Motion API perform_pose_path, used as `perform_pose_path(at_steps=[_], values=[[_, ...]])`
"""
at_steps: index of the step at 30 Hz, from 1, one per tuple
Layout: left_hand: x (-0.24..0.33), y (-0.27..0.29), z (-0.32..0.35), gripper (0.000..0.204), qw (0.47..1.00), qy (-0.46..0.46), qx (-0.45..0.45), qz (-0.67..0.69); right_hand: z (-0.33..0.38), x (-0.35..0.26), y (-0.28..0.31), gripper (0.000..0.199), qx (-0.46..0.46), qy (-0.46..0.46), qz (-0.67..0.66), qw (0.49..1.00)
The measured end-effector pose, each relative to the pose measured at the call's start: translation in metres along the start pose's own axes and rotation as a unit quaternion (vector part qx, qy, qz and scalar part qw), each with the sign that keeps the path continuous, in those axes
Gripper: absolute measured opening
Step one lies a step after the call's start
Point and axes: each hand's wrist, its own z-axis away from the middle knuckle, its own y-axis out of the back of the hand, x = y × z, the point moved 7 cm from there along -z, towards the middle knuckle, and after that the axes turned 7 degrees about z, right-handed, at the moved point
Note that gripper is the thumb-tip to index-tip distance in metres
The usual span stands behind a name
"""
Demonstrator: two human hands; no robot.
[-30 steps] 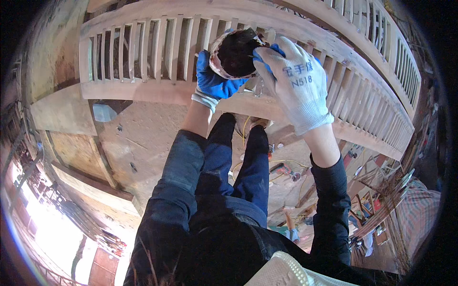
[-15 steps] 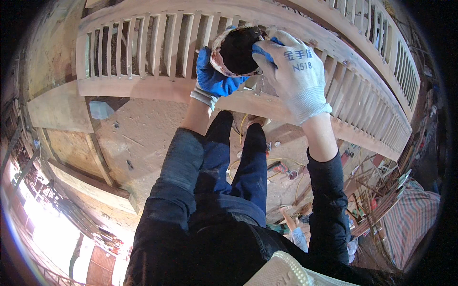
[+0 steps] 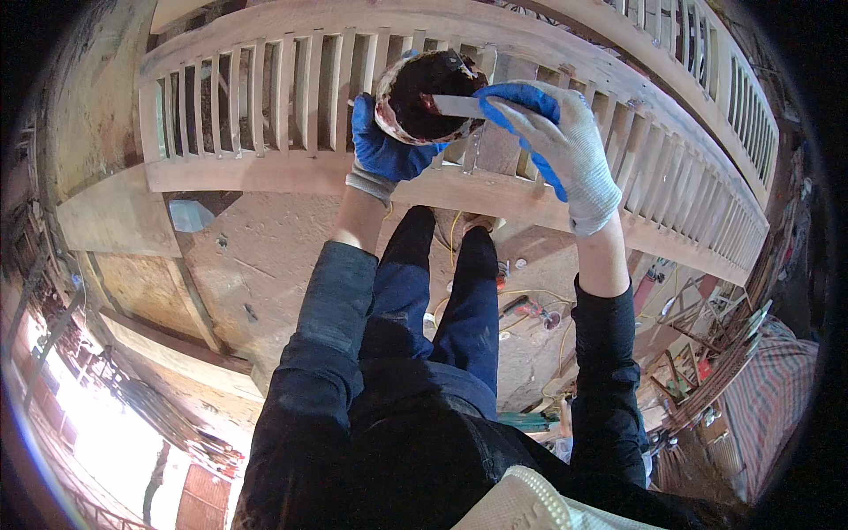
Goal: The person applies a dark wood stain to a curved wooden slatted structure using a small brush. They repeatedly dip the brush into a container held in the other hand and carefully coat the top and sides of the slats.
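Observation:
My left hand (image 3: 395, 157), in a blue-palmed work glove, is wrapped round a round pot (image 3: 386, 117) with a crusted, pale rim. Dark stuff coats the inside of the pot, with some reddish smears. Between the fingers of my right hand (image 3: 558, 132), gloved the same way, is a flat, pale scraper (image 3: 457, 106). Its reddish tip reaches over the rim into the pot's mouth. Both hands are above a pale wooden slatted panel (image 3: 300, 168).
Another slatted wooden frame (image 3: 738, 155) stands at the far right. A power tool (image 3: 528, 309) and a yellow cord lie on the floor near my legs. To the left is a light blue block (image 3: 188, 215); a striped cloth (image 3: 777, 397) hangs at the lower right.
My right hand has drawn back to the right from the pot's rim, and the scraper now shows. The pot has shifted slightly left in my left hand.

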Motion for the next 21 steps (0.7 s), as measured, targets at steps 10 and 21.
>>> perform_pose_path(at_steps=[10, 21], values=[[-0.001, 0.011, 0.003, 0.098, 0.966, 0.044, -0.117, 0.227, 0.024, 0.016, -0.004, 0.027, -0.116, -0.244, -0.35, 0.897], [-0.009, -0.013, 0.0, 0.09, 0.952, 0.074, 0.014, 0.296, 0.11, 0.13, 0.057, 0.039, 0.119, -0.235, -0.401, 0.877]])
